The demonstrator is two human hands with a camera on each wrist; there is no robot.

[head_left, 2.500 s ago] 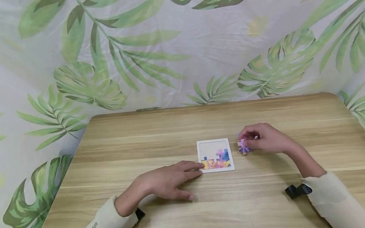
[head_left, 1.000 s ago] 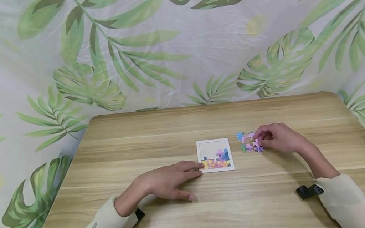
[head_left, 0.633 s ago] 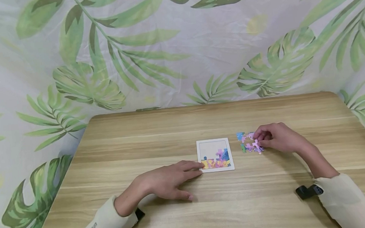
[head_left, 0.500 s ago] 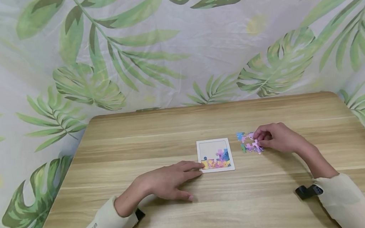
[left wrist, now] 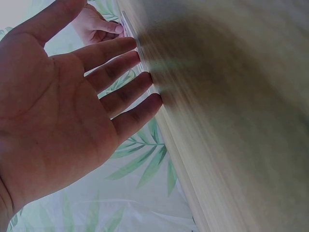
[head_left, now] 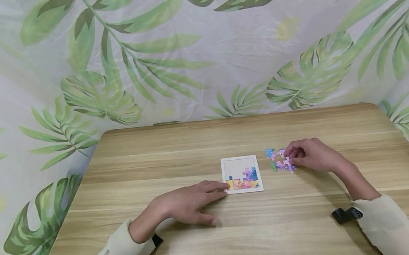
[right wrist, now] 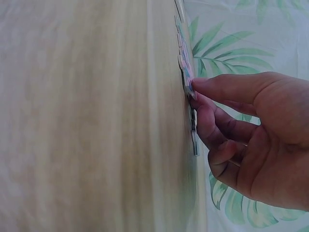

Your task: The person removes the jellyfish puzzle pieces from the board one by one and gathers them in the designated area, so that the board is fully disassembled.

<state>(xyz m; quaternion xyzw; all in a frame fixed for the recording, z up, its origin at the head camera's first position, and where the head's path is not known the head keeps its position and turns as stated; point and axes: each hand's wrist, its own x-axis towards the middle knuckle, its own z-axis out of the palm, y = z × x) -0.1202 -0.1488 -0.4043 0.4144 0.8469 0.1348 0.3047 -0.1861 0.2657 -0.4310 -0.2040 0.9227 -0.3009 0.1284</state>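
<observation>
The white puzzle board (head_left: 260, 179) lies in the middle of the table, its lower part filled with yellow, pink and blue pieces. My left hand (head_left: 189, 202) lies with fingers spread, the fingertips on the board's left lower edge; the left wrist view shows the fingers straight. To the right of the board is a small cluster of loose puzzle pieces (head_left: 270, 153). At that cluster's right side, my right hand (head_left: 311, 155) pinches a pink and purple puzzle piece (head_left: 288, 164) between thumb and curled fingers. My fingers hide part of the cluster.
The wooden table (head_left: 178, 157) reaches back to a curtain (head_left: 234, 53) printed with green leaves. A black wrist camera (head_left: 346, 214) sits under my right sleeve, close over the tabletop.
My right hand has shifted right from the cluster's left side, uncovering pieces there, and the pink piece has moved right with it. Lately it has barely moved. The left hand stays still.
</observation>
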